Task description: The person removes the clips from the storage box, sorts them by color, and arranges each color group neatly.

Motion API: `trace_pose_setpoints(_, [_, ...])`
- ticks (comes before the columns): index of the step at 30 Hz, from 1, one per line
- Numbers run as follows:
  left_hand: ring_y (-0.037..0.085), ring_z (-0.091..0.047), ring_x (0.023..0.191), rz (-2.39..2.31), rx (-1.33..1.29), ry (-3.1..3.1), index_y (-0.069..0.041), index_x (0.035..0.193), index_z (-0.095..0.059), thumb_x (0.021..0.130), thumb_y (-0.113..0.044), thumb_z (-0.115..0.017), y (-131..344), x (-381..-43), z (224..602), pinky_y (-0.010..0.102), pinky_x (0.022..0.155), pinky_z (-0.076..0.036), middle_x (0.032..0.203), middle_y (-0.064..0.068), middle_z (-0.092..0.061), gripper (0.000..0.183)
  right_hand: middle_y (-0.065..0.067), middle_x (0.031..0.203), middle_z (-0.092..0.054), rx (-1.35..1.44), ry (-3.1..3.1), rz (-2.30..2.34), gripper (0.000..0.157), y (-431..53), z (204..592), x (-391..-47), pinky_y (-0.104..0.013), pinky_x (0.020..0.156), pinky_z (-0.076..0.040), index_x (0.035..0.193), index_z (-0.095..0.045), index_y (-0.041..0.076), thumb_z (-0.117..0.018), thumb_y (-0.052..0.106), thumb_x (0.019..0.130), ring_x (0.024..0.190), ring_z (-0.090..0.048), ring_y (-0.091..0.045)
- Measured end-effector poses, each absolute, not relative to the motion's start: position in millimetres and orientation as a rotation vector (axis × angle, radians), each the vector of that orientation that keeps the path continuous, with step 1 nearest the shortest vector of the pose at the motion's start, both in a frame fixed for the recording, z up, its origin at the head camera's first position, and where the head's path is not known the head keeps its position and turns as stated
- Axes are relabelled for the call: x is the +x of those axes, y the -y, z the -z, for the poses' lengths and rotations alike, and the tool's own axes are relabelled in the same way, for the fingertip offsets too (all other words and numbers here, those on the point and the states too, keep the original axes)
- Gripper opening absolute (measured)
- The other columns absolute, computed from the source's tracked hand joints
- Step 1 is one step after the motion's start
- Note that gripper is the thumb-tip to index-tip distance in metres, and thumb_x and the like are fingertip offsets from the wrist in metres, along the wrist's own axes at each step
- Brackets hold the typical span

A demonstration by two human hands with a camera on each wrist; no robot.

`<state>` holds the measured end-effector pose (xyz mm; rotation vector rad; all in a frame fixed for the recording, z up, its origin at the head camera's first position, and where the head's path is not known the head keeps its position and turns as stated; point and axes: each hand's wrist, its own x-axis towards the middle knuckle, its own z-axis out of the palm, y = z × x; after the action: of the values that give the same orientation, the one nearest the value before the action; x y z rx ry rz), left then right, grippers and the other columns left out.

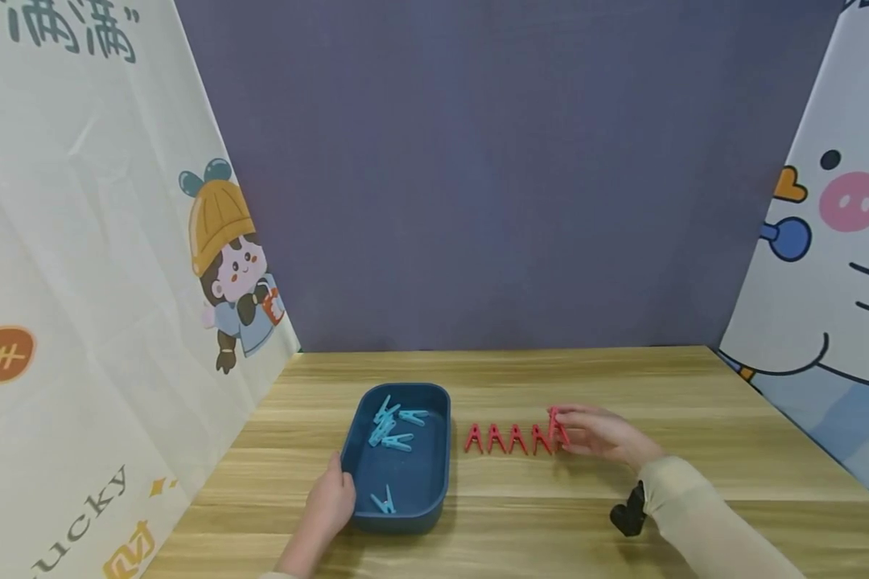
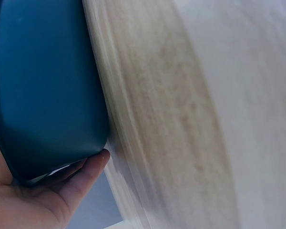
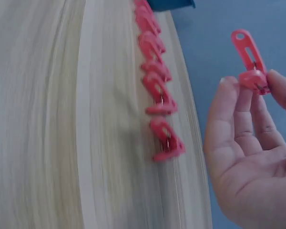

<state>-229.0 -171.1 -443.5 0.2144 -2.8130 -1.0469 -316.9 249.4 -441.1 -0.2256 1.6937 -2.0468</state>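
Observation:
A dark blue plastic bin (image 1: 398,486) stands on the wooden table, with several light blue clothespins (image 1: 398,441) lying in it. My left hand (image 1: 331,496) grips the bin's left side. In the left wrist view, fingers (image 2: 88,174) reach along the bin's outer wall (image 2: 47,95). To the right of the bin, several red clothespins (image 1: 517,439) stand on their legs in a row. Above the row's right end, my right hand (image 1: 601,434) pinches another red clothespin (image 3: 253,78) between thumb and fingertips, raised off the table.
A wooden table (image 1: 521,531) runs back to a plain purple-grey panel (image 1: 507,177). Printed cloths hang along both sides, the left cloth (image 1: 101,265) and the right cloth (image 1: 833,297). A black heart-shaped piece (image 1: 628,511) hangs at the right wrist.

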Motion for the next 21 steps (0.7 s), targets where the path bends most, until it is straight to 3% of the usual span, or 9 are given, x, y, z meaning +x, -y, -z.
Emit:
trace_pose_setpoints(5, [0.049,-0.036,0.118,1.059,0.216,2.817,0.021,0.132,-0.025,0.093,-0.005,-0.029,171.8,-229.4,443.9,0.057,0.094,-0.035,0.13,0.039,-0.034,0.048,-0.003,0.099,-0.063,-0.188,-1.727,2.054,0.017,-258.8,442.1,-315.9,-0.032,0.082,-0.05,0.107,-0.061,0.015,-0.051,0.011,0.093,0.089,-0.061,-0.016])
trace_pose_setpoints(13, [0.049,-0.036,0.119,1.065,0.203,2.818,0.021,0.132,-0.024,0.093,-0.005,-0.029,173.0,-229.3,444.8,0.057,0.094,-0.035,0.131,0.039,-0.033,0.048,-0.003,0.1,-0.064,-0.184,-1.796,2.03,0.021,-269.5,442.7,-315.3,-0.034,0.08,-0.051,0.113,-0.059,0.015,-0.049,0.013,0.095,0.09,-0.062,-0.017])
trace_pose_setpoints(21, [0.049,-0.036,0.119,1.059,0.217,2.825,0.021,0.133,-0.024,0.093,-0.006,-0.029,171.9,-229.1,443.9,0.057,0.094,-0.035,0.131,0.039,-0.033,0.048,-0.003,0.096,-0.065,-0.094,-1.887,2.024,0.031,-276.6,445.5,-319.3,-0.033,0.076,-0.053,0.123,-0.054,0.006,-0.053,0.014,0.093,0.086,-0.063,-0.018])
